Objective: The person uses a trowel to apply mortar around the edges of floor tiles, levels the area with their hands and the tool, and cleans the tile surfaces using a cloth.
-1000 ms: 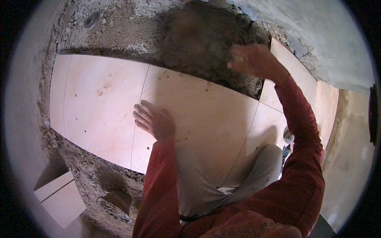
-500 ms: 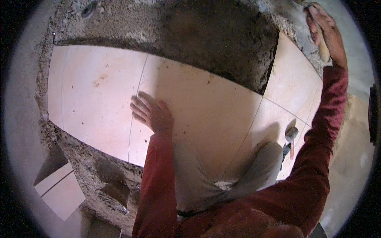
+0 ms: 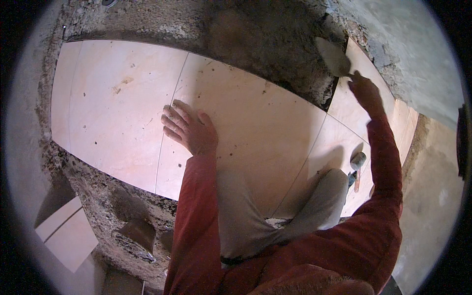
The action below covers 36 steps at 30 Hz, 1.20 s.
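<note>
Left tiles (image 3: 120, 118) bright, dirt patch (image 3: 255, 44) dim; shadow (image 3: 328, 158) beside knee (image 3: 336, 181); rim black, tile edges bowed.

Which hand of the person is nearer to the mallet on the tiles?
The right hand: it holds a trowel beyond the mallet, farther from the body. The left hand lies on the floor tiles, well to the mallet's left.
</note>
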Each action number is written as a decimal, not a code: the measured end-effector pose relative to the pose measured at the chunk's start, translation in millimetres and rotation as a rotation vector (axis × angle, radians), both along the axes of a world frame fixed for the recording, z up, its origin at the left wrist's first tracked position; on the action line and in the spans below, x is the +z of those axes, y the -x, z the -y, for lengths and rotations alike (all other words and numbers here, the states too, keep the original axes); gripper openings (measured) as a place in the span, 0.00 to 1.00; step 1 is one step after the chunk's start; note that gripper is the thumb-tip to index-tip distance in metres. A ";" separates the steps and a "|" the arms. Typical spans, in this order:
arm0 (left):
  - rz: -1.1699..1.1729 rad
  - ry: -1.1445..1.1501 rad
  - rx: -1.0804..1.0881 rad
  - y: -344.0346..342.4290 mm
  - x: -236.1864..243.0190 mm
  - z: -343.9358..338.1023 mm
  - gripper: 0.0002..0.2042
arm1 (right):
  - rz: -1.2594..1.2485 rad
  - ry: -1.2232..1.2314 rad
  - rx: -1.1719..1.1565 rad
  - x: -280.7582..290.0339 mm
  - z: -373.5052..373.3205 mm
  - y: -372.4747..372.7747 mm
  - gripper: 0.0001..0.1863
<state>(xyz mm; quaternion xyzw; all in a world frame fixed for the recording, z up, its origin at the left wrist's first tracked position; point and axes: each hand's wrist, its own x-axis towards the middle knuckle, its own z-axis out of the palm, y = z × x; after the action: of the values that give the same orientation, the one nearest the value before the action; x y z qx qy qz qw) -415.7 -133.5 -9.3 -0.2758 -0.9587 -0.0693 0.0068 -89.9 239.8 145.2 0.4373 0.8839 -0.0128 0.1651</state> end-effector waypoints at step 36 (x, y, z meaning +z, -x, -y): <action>0.020 0.027 -0.007 -3.0 9.9 -1.9 0.36 | -0.699 0.697 -0.182 193.8 -71.6 105.0 0.20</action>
<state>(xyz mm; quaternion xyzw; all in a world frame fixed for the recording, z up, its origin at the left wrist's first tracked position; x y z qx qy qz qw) -412.7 -131.5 0.5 -0.2783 -0.9586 -0.0593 -0.0067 -194.9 311.4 339.0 0.4010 0.7877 -0.4676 -0.0063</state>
